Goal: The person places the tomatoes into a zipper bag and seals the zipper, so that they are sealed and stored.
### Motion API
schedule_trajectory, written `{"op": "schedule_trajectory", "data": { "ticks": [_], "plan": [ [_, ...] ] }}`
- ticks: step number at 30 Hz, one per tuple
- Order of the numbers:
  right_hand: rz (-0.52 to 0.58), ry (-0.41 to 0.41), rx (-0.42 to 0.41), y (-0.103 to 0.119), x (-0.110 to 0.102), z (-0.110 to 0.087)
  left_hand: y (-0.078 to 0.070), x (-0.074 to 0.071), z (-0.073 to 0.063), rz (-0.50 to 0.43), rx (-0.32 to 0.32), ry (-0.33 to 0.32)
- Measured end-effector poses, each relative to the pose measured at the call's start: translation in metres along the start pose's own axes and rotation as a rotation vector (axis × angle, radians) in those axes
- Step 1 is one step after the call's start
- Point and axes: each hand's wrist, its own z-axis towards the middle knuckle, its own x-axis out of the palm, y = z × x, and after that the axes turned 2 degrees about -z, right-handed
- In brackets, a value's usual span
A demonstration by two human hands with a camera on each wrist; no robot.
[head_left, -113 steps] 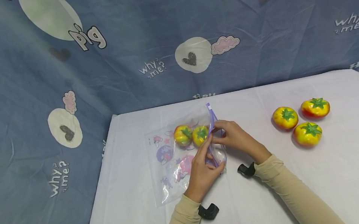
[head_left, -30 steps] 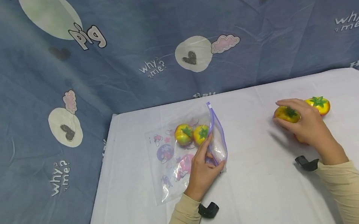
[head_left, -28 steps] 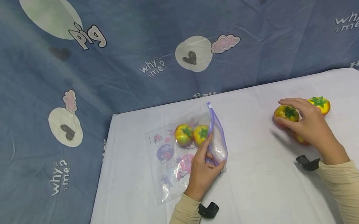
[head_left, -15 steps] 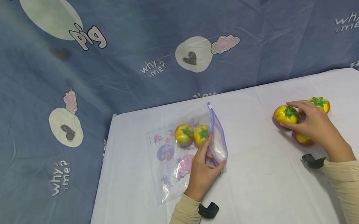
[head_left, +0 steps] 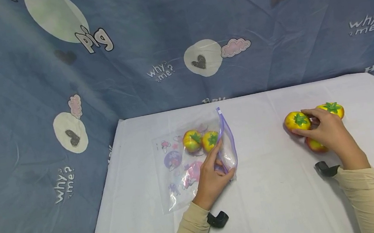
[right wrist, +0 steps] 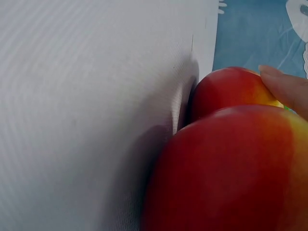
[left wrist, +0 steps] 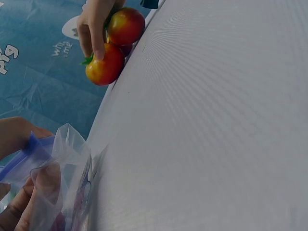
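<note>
My left hand point(head_left: 210, 182) holds the purple-edged mouth of a clear printed zip bag point(head_left: 181, 180), keeping it parted. Two yellow toy tomatoes point(head_left: 192, 141) with green leaf tops lie in the bag. In the left wrist view, fingers point(left wrist: 47, 180) show through the clear plastic. At the right, my right hand point(head_left: 332, 132) has its thumb and fingers at the sides of a yellow-red toy tomato point(head_left: 296, 121) on the table. In the right wrist view, the thumb tip point(right wrist: 272, 72) touches the farther tomato point(right wrist: 231, 91), while a nearer tomato point(right wrist: 226, 178) fills the foreground.
Two more tomatoes crowd the right hand: one behind it point(head_left: 335, 109) and one partly under it point(head_left: 316, 146). A white cloth covers the table point(head_left: 272, 199). A blue printed curtain point(head_left: 147, 31) hangs along the back and left.
My right hand has left the bag's mouth and gone right to the tomatoes, then settled lower against the leftmost one. My left hand keeps its place on the bag.
</note>
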Motion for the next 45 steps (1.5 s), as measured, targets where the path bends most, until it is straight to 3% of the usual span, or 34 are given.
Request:
{"op": "schedule_trajectory", "data": {
  "ticks": [18, 26, 45],
  "plan": [
    [0.023, 0.037, -0.018, 0.006, -0.002, 0.001, 0.002, 0.001, 0.000, -0.002, 0.007, 0.000],
    [0.048, -0.018, -0.116, 0.016, -0.002, -0.002, 0.002, 0.000, 0.000, 0.007, 0.010, -0.001],
    [0.118, -0.028, -0.261, 0.032, 0.020, -0.001, 0.002, 0.000, 0.000, 0.002, -0.001, -0.002]
  ]
}}
